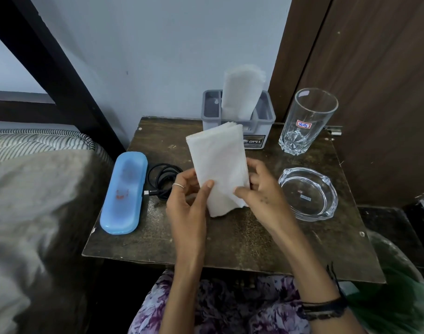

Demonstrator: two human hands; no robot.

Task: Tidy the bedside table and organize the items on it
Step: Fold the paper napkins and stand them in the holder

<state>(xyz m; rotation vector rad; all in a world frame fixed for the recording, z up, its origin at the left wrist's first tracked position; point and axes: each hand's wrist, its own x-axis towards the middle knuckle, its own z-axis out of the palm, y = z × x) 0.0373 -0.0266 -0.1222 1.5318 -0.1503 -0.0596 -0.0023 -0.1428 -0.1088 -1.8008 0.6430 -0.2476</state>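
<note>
Napkin stack held, not yet stowed

Left hand (pixel 187 198) and right hand (pixel 261 194) pinch the folded napkins (pixel 218 165); beyond them, the grey holder (pixel 264 121) already holds some.

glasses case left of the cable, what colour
Light blue glasses case, with faint red marks, head view.

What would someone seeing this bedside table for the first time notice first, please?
The eye goes first to the white stack of tissues held up over the middle of the table, in the grip of the left hand and the right hand. Behind it a grey holder with more tissues stands by the wall, and a tall glass stands at the back right, with a blue case along the left edge.
</note>
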